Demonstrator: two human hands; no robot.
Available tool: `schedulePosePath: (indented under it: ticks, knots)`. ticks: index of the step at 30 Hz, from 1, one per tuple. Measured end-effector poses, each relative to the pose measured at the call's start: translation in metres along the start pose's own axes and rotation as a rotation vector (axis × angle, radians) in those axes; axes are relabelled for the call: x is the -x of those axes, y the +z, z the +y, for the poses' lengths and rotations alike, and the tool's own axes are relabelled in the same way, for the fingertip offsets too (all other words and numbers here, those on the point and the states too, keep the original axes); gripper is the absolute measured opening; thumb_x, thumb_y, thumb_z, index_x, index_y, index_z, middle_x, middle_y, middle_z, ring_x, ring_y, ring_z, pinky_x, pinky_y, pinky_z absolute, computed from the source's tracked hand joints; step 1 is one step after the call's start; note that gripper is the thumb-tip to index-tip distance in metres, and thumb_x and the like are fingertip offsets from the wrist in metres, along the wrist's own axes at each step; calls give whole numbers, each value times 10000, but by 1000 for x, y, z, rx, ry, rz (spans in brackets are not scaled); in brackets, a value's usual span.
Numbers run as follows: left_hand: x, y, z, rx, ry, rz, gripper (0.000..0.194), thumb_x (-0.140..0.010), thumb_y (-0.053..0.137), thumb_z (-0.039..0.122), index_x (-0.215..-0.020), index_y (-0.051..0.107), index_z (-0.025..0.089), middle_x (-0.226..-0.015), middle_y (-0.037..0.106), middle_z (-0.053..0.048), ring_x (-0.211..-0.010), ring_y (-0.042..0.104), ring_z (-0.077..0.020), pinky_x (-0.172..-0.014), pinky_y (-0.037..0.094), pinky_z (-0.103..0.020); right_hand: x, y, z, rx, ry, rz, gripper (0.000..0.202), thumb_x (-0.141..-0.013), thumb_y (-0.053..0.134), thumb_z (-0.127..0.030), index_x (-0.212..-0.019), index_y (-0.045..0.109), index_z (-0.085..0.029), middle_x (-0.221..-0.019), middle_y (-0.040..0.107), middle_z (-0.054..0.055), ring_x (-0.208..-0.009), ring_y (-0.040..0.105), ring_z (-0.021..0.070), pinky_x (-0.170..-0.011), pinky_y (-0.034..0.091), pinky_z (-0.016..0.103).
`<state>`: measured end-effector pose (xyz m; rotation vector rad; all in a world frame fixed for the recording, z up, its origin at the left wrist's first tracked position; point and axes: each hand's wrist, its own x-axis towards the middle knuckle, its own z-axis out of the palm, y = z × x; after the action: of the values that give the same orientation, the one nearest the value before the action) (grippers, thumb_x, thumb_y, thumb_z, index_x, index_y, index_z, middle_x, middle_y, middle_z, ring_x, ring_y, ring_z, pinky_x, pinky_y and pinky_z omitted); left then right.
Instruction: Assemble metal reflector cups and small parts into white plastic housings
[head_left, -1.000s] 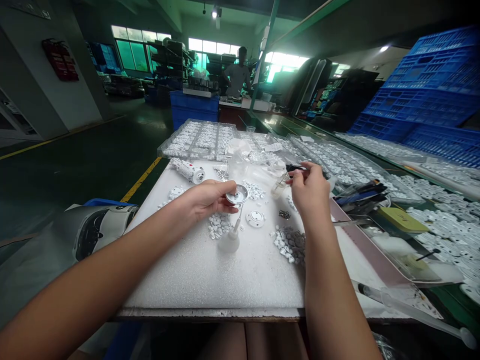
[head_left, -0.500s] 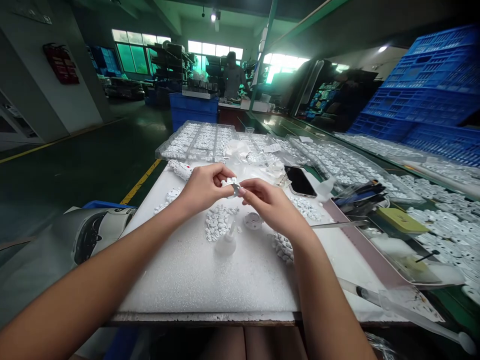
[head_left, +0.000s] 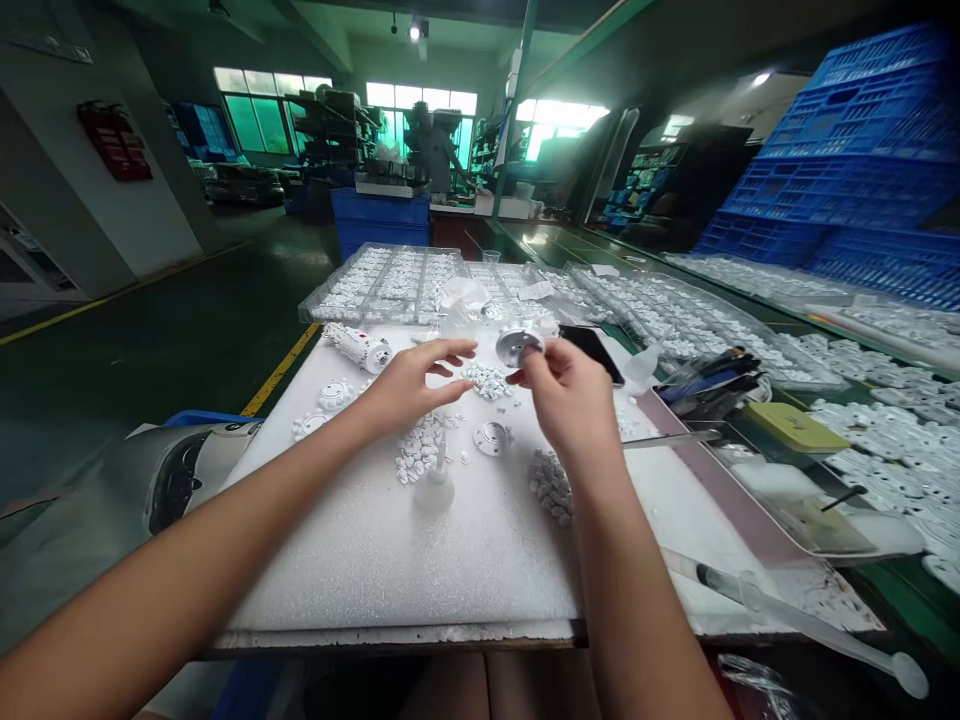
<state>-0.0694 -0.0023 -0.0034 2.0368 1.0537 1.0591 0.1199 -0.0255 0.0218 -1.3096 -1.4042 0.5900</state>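
Note:
Between the fingertips of my right hand [head_left: 566,385] is a round white part [head_left: 519,347], raised above the board and tilted. My left hand [head_left: 420,385] hovers to its left with thumb and fingers apart, holding nothing. Under the hands, small white pieces [head_left: 424,445] lie in piles on the white foam board [head_left: 420,570]. Another round white part [head_left: 491,438] rests flat among them, beside a clear dropper bottle [head_left: 434,488]. Greyer pieces [head_left: 551,485] are heaped near my right wrist. Two more round parts [head_left: 334,393] lie left of my left hand.
A white speckled cylinder [head_left: 356,347] lies at the board's back left. Behind are clear trays of white parts [head_left: 390,285]. A dark phone [head_left: 592,352], tools [head_left: 712,380], a yellow box [head_left: 795,427] and a large syringe [head_left: 795,620] are on the right. A person [head_left: 439,155] stands far back.
My left hand has let go of the round white part and opened. My right hand has moved right and up with it. The view has shifted slightly.

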Motion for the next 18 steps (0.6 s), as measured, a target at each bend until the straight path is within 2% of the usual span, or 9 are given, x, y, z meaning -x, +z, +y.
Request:
schedulePosePath:
  ticks: [4,7,9,12,18]
  knots:
    - [-15,3,-22,-219,-62,-120,316,-865,604,299,-1152,676,190,-1149,688,-81,-998,647,-214,-910,532,-381,-4,-7,-2,-375,-38,158,243,-847,660,-421,-878,674,-181,-811,705,15,-656,673,138,-691,542,292]
    - [-23,8,-25,-264,-82,-199,223,-841,602,282,-1017,701,187,-1072,658,-78,-935,642,-211,-872,522,-376,-3,-7,-6,-511,-25,199,247,-812,712,-424,-860,679,-183,-776,686,-5,-623,669,113,-695,564,276]
    - [-26,12,-22,-269,-79,-222,206,-822,622,294,-987,708,205,-1078,624,-69,-938,631,-214,-867,509,-375,-1,-8,-8,-579,-1,217,216,-808,721,-391,-848,682,-183,-738,673,-20,-601,662,99,-684,566,258]
    - [-27,17,-11,-256,-69,-282,252,-824,631,337,-1040,708,232,-1120,592,-63,-971,615,-215,-869,495,-355,-1,-10,-9,-645,16,235,166,-805,720,-340,-823,682,-179,-719,673,-26,-587,660,88,-659,562,232]
    - [-27,26,6,-334,-91,-354,302,-823,646,320,-1097,712,213,-1065,637,-65,-906,617,-205,-806,479,-310,-5,-11,-4,-679,30,296,202,-803,716,-363,-829,680,-166,-681,674,-18,-570,655,97,-638,565,236]
